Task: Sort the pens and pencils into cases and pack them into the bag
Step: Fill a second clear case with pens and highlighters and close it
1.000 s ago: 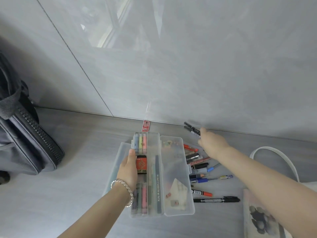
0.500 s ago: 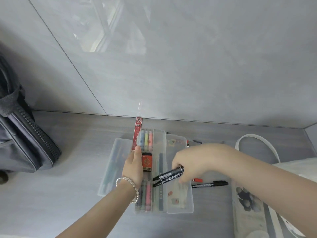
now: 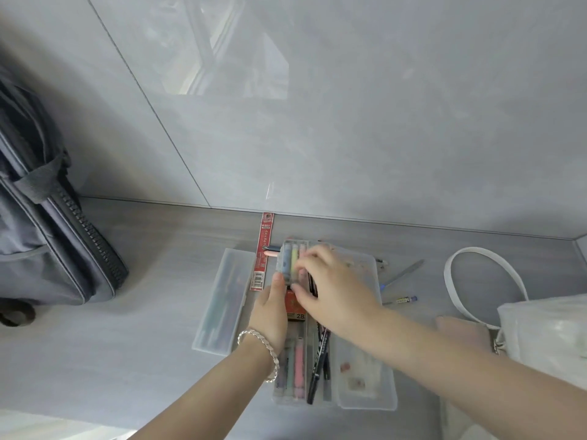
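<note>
A grey table (image 3: pixel 143 360) meets a glossy grey panelled wall (image 3: pixel 381 122) just beyond the open clear case (image 3: pixel 391 376). Left of the case lies a closed case (image 3: pixel 222 300); farther left stands the dark bag (image 3: pixel 47 249), with bare tabletop between. Loose pens (image 3: pixel 401 274) and a white bag (image 3: pixel 540 338) crowd its right. Black markers (image 3: pixel 319 354) lie inside. The left hand (image 3: pixel 270 312) rests on its rim, most fingers hidden. The right hand (image 3: pixel 336 293) curls blurred fingers over its far end, grip unclear.

Clear plastic case (image 3: pixel 365 398), glossy wall (image 3: pixel 349 122), cloth bag (image 3: pixel 47 249)
</note>
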Action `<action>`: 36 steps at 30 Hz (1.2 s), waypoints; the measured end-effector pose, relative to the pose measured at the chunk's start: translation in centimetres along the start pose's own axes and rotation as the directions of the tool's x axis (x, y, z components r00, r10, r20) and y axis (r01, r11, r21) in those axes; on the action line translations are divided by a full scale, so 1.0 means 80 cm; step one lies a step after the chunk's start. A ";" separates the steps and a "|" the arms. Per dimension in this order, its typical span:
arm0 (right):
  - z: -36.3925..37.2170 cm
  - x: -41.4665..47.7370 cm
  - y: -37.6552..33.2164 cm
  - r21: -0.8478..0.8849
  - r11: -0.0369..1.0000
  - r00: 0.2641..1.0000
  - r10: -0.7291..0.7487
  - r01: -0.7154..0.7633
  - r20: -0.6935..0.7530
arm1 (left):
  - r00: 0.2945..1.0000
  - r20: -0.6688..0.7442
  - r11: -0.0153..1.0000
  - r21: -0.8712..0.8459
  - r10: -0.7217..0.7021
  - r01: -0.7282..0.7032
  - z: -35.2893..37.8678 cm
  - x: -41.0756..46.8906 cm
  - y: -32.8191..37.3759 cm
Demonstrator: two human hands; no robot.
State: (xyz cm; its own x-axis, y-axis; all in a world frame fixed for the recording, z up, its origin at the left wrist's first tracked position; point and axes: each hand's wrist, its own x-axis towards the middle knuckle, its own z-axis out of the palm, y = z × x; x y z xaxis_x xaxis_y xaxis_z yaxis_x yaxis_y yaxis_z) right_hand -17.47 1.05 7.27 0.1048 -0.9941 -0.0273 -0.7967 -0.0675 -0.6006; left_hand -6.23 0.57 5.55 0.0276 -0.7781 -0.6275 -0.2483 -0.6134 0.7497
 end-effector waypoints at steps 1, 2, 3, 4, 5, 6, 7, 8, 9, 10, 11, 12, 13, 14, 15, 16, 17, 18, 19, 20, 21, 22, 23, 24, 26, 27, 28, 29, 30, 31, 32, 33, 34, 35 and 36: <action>0.008 -0.006 0.002 -0.029 0.999 0.999 -0.029 0.028 -0.025 | 1.000 -0.001 0.999 -0.034 -0.016 0.016 0.000 0.001 -0.001; 0.013 -0.010 0.003 -0.056 0.997 0.997 -0.051 0.048 -0.055 | 1.000 0.008 0.998 -0.062 -0.027 0.028 0.001 0.000 0.000; 0.015 -0.013 0.005 -0.081 0.995 0.994 -0.071 0.065 -0.081 | 0.999 0.018 0.996 -0.088 -0.027 0.029 0.001 0.002 -0.002; 0.016 -0.015 0.008 -0.109 0.991 0.990 -0.093 0.082 -0.107 | 0.999 0.025 0.993 -0.108 -0.042 0.045 0.001 0.003 -0.003; 0.016 -0.017 0.011 -0.109 0.990 0.988 -0.105 0.092 -0.112 | 0.998 0.029 0.991 -0.118 -0.061 0.064 0.001 0.004 -0.005; 0.014 -0.019 0.011 -0.060 0.994 0.991 -0.096 0.090 -0.096 | 0.996 0.033 0.988 -0.122 -0.086 0.090 0.000 0.006 -0.007; 0.012 -0.021 0.011 0.026 0.997 0.994 -0.068 0.071 -0.085 | 0.994 0.040 0.988 -0.118 -0.097 0.101 0.000 0.011 -0.011; 0.010 -0.023 0.010 0.117 0.992 0.996 -0.033 0.042 -0.078 | 0.993 0.042 0.986 -0.118 -0.111 0.115 0.000 0.011 -0.011; 0.009 -0.025 0.011 0.191 0.982 0.997 0.002 0.011 -0.071 | 0.992 0.050 0.985 -0.118 -0.119 0.125 0.000 0.013 -0.010; 0.008 -0.028 0.012 0.236 0.971 0.997 0.036 -0.020 -0.065 | 0.991 0.053 0.984 -0.119 -0.127 0.132 -0.001 0.015 -0.009; 0.007 -0.030 0.014 0.261 0.964 0.997 0.064 -0.050 -0.045 | 0.991 0.062 0.985 -0.115 -0.121 0.127 -0.001 0.016 -0.007; 0.006 -0.033 0.015 0.257 0.964 0.998 0.069 -0.063 -0.011 | 0.991 0.067 0.986 -0.106 -0.120 0.127 -0.002 0.017 -0.004; 0.007 -0.036 0.018 0.222 0.974 0.999 0.045 -0.049 0.023 | 0.991 0.064 0.988 -0.097 -0.116 0.122 -0.003 0.017 -0.001; 0.008 -0.038 0.020 0.159 0.987 0.999 0.007 -0.015 0.050 | 0.991 0.060 0.988 -0.086 -0.120 0.125 -0.004 0.016 0.004; 0.011 -0.040 0.022 0.090 0.996 0.997 -0.025 0.019 0.071 | 0.992 0.060 0.991 -0.075 -0.108 0.112 -0.006 0.015 0.008; 0.013 -0.040 0.023 0.032 0.999 0.995 -0.041 0.038 0.087 | 0.993 0.051 0.993 -0.055 -0.104 0.107 -0.007 0.015 0.010; 0.014 -0.038 0.024 -0.005 0.999 0.994 -0.042 0.043 0.100 | 0.995 0.044 0.995 -0.034 -0.090 0.091 -0.008 0.016 0.010; 0.013 -0.035 0.024 -0.025 0.999 0.993 -0.039 0.042 0.112 | 0.996 0.037 0.997 -0.014 -0.077 0.078 -0.009 0.016 0.011; 0.011 -0.031 0.025 -0.036 0.999 0.991 -0.033 0.038 0.126 | 0.998 0.034 0.999 0.004 -0.051 0.051 -0.010 0.015 0.012; 0.008 -0.026 0.025 -0.042 0.999 0.990 -0.026 0.032 0.140 | 0.999 0.025 0.999 0.020 -0.034 0.033 -0.011 0.016 0.013; 0.006 -0.021 0.025 -0.044 0.999 0.989 -0.013 0.020 0.147 | 1.000 0.021 0.999 0.032 -0.015 0.014 -0.013 0.016 0.014; 0.004 -0.016 0.026 -0.038 0.999 0.989 0.001 0.004 0.146 | 1.000 0.015 0.999 0.039 -0.009 0.008 -0.014 0.017 0.014; 0.004 -0.013 0.027 -0.025 1.000 0.991 0.008 -0.005 0.133 | 1.000 0.006 0.999 0.043 0.005 -0.005 -0.015 0.018 0.014; 0.004 -0.011 0.025 -0.020 1.000 0.995 -0.004 0.006 0.104 | 1.000 -0.002 0.999 0.040 0.004 -0.004 -0.017 0.021 0.013; 0.009 -0.009 0.022 -0.060 0.995 0.996 -0.075 0.077 0.040 | 1.000 -0.011 0.999 0.042 -0.003 0.004 -0.020 0.025 0.011; 0.013 -0.008 0.022 -0.077 0.992 0.995 -0.101 0.103 0.026 | 1.000 -0.018 0.999 0.040 -0.006 0.007 -0.022 0.027 0.009; 0.014 -0.006 0.022 -0.079 0.992 0.994 -0.101 0.103 0.037 | 1.000 -0.017 0.999 0.040 -0.016 0.017 -0.024 0.029 0.007; 0.013 -0.001 0.021 -0.065 0.994 0.995 -0.081 0.085 0.064 | 1.000 -0.016 0.999 0.041 -0.021 0.021 -0.025 0.029 0.007; 0.010 0.007 0.022 -0.032 0.998 0.994 -0.051 0.054 0.094 | 1.000 -0.012 0.999 0.041 -0.027 0.028 -0.028 0.031 0.004; 0.008 0.021 0.024 0.015 1.000 0.993 -0.022 0.021 0.113 | 0.999 -0.014 0.999 0.038 -0.032 0.033 -0.031 0.033 0.003; 0.006 0.036 0.026 0.074 0.997 0.996 -0.010 0.003 0.093 | 0.999 -0.017 0.998 0.035 -0.047 0.048 -0.035 0.037 0.001; 0.005 0.056 0.030 0.116 0.993 1.000 -0.008 0.004 0.029 | 0.998 -0.021 0.998 0.035 -0.059 0.060 -0.040 0.042 -0.002; 0.008 0.079 0.036 0.115 0.993 0.999 -0.002 0.007 -0.045 | 0.997 -0.021 0.997 0.030 -0.076 0.076 -0.045 0.047 -0.004; 0.012 0.103 0.042 0.085 0.996 0.997 0.015 -0.009 -0.075 | 0.996 -0.021 0.996 0.025 -0.083 0.083 -0.050 0.052 -0.005; 0.018 0.129 0.046 0.038 0.999 0.999 0.031 -0.029 -0.042 | 0.995 -0.017 0.995 0.022 -0.095 0.095 -0.056 0.057 -0.006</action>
State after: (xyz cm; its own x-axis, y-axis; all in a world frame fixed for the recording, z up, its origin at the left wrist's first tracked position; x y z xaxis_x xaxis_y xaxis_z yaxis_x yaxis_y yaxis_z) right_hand -18.50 -9.30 3.61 0.0554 -0.9984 -0.0125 -0.7762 -0.0352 -0.6295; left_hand -1.65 -3.25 3.27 0.0677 -0.7188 -0.6919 -0.2660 -0.6814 0.6818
